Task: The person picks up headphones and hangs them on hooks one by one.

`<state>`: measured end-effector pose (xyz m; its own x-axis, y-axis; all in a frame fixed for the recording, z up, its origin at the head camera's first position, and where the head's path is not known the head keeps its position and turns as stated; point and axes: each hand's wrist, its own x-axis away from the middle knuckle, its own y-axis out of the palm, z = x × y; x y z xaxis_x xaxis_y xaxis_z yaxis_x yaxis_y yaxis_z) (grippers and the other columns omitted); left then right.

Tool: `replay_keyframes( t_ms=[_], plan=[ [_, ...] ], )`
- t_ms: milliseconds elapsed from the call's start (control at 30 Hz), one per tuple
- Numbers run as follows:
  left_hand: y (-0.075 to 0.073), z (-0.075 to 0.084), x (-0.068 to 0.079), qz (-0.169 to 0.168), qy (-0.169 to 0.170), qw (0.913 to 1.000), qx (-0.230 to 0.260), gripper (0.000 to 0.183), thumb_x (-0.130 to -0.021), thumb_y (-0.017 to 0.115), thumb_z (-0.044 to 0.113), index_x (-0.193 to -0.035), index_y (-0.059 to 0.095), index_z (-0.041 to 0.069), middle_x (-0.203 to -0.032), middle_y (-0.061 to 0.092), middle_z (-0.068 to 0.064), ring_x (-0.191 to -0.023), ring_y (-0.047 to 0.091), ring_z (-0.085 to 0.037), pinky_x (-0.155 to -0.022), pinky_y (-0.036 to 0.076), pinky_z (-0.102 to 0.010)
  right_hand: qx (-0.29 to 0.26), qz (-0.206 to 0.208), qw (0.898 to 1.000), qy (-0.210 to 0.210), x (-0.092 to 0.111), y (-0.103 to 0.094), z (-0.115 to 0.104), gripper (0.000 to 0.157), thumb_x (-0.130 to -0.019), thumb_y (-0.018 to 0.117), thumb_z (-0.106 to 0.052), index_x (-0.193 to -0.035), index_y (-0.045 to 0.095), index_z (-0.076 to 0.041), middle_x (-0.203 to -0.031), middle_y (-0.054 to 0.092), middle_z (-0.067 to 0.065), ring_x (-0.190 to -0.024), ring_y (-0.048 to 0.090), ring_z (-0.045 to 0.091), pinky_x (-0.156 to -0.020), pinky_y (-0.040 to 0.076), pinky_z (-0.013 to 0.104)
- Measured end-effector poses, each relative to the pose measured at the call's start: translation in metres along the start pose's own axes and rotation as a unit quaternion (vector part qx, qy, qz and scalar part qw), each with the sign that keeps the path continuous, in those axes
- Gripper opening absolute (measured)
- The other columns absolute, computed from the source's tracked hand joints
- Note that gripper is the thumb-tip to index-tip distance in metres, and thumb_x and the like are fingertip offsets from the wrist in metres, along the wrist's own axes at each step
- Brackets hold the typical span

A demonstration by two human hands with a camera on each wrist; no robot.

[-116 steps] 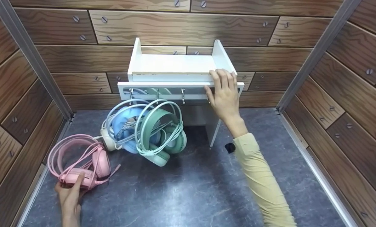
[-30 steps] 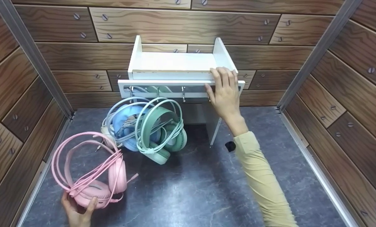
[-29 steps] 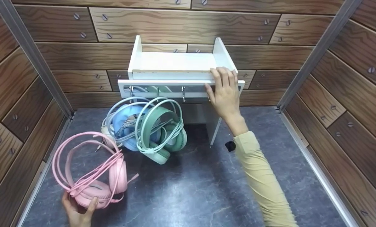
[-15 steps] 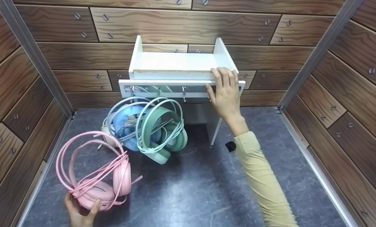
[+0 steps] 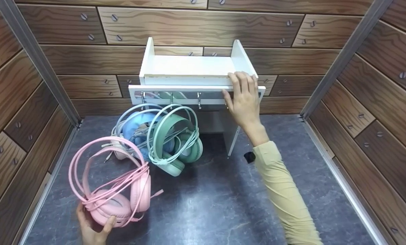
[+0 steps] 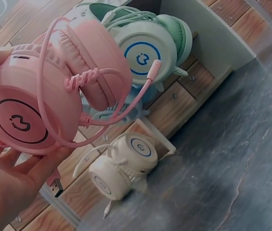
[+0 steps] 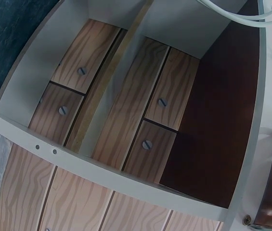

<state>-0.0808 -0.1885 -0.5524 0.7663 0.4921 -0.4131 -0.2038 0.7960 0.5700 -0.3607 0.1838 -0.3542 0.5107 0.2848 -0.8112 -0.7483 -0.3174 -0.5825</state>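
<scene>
In front of the white wooden rack, my left grip is clamping pink plastic headphones by one earcup; my right grip is clasping it, probably steadying the rack.

Past the pink headset in the left hand, the white headset, blue headset and green headset crowded the way ahead. Floor lay open to that hand's right, below a gap between the green headset and the right hand, where one hook stood bare.
</scene>
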Motion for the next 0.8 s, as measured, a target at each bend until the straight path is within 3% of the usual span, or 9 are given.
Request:
replay_keyframes(
  t_ms=[200, 567, 800],
  plan=[
    [0.001, -0.001, 0.000, -0.039, 0.006, 0.9992, 0.003, 0.088, -0.058, 0.048, -0.029, -0.136, 0.026, 0.005, -0.131, 0.038, -0.009, -0.115, 0.044, -0.014, -0.091, 0.043, -0.017, 0.000, 0.000, 1.000, -0.002, 0.000, 0.000, 0.000, 0.049, -0.095, 0.038, -0.044, -0.135, 0.039, -0.016, -0.130, 0.041, 0.005, -0.128, 0.030, 0.022, -0.113, 0.009, 0.042],
    [0.014, 0.012, -0.001, -0.056, 0.001, 0.9984, -0.005, 0.090, -0.056, 0.051, -0.027, -0.136, 0.026, 0.005, -0.130, 0.039, -0.009, -0.115, 0.045, -0.015, -0.092, 0.043, -0.019, 0.007, -0.002, 1.000, -0.003, 0.000, -0.001, -0.001, 0.049, -0.095, 0.037, -0.044, -0.136, 0.037, -0.017, -0.130, 0.040, 0.004, -0.128, 0.030, 0.021, -0.114, 0.008, 0.041],
    [0.017, 0.014, -0.003, -0.126, 0.029, 0.9916, 0.008, 0.093, -0.054, 0.050, -0.029, -0.138, 0.019, -0.002, -0.134, 0.037, -0.013, -0.118, 0.044, -0.018, -0.095, 0.042, -0.022, 0.006, -0.002, 1.000, -0.004, 0.000, -0.002, -0.001, 0.049, -0.096, 0.036, -0.045, -0.136, 0.037, -0.016, -0.130, 0.040, 0.005, -0.128, 0.030, 0.021, -0.113, 0.008, 0.041]
  ],
)
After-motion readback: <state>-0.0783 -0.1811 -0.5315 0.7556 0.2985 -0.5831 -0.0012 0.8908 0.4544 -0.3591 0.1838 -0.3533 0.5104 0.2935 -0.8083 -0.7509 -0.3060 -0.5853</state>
